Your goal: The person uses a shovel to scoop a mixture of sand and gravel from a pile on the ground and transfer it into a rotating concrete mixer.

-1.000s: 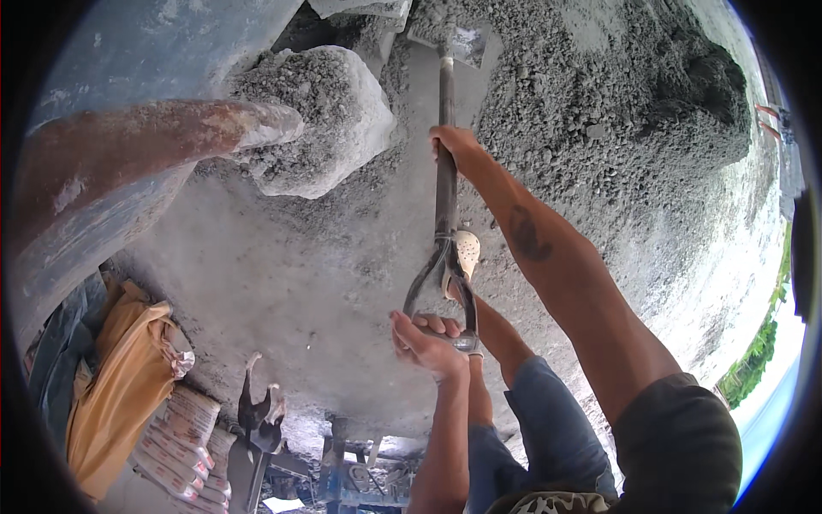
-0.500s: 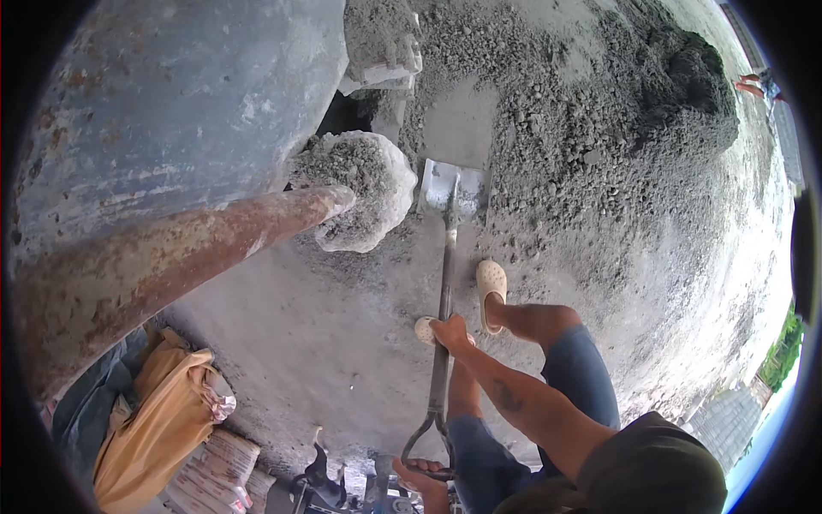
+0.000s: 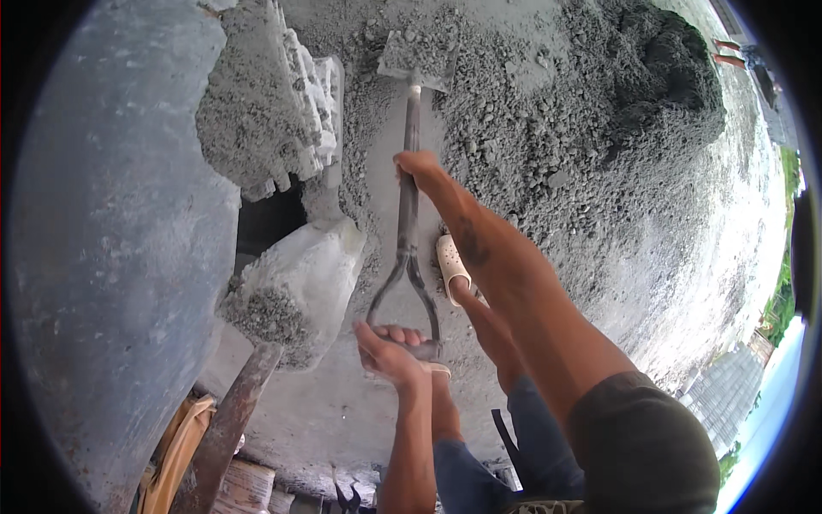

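Note:
A shovel points away from me, its blade at the far end loaded with grey gravelly mix. Closed around the crossbar of its D-shaped handle is my left hand. Further up, my right hand wraps the shaft below the blade. Loose grey gravel mix lies around and right of the blade, with a darker, wetter-looking heap at the far right.
A large blue-grey curved surface fills the left side. Next to it are a rubble-topped pale block, another rubble-covered block and a rusty pole. My light clog stands right of the shovel. Another person's legs show far right.
Both hands have pushed the shovel forward, away from my feet. Its blade, bare before, now carries grey mix. The view has shifted, and the pole sits lower in it.

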`<action>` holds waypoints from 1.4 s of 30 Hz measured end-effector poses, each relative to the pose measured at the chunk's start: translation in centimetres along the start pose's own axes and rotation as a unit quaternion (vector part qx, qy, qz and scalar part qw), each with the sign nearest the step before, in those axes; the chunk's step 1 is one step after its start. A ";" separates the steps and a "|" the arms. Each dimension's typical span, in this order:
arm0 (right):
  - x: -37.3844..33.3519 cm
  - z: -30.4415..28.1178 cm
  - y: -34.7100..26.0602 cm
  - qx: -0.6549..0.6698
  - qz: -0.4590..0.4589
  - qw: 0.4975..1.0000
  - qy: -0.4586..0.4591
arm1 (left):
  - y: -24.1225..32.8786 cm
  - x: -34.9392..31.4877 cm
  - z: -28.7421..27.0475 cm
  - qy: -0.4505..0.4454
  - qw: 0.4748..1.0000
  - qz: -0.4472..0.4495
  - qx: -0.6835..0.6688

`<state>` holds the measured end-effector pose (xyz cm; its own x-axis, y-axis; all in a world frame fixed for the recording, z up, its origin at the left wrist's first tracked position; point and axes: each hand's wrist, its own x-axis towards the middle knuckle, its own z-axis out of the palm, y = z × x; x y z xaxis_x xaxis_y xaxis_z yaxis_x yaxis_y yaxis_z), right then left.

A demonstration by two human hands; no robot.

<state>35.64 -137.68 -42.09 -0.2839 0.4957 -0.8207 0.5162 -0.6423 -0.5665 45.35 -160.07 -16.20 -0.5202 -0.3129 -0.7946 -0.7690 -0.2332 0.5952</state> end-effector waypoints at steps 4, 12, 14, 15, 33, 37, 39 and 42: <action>4.2 -5.5 -10.8 0.206 -0.043 0.977 -0.014 | 4.2 -0.6 10.3 -0.127 0.983 0.090 0.093; -17.2 -6.6 4.8 -0.051 0.075 0.995 0.051 | -0.8 -6.3 -14.8 0.125 0.986 -0.073 0.078; -24.0 -4.6 12.2 -0.032 0.153 0.988 -0.022 | -1.0 -9.1 -23.1 0.246 0.962 -0.092 0.076; -26.1 -4.6 17.1 -0.138 0.139 0.980 0.032 | -0.4 -11.2 -25.4 0.290 0.947 -0.107 0.087; -8.1 -17.3 -11.5 0.204 -0.018 0.979 0.017 | -1.0 -10.3 16.3 -0.311 0.945 0.046 0.092; -16.3 -18.7 -6.3 0.234 0.026 0.971 0.037 | 0.9 -15.3 5.4 -0.332 0.938 -0.011 0.098; -22.2 -15.2 0.5 0.303 0.056 0.951 -0.011 | 3.0 -14.0 -7.9 -0.242 0.960 -0.021 0.138; -30.0 -7.5 16.7 0.324 0.113 0.939 -0.018 | 5.5 -10.6 -29.1 -0.134 0.982 -0.016 0.131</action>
<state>58.80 -158.89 -26.33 -0.2598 0.2914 -0.9207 -0.0296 -0.9554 -0.2940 57.42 -184.83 -1.08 -0.5457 -0.0468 -0.8367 -0.8379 0.0178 0.5455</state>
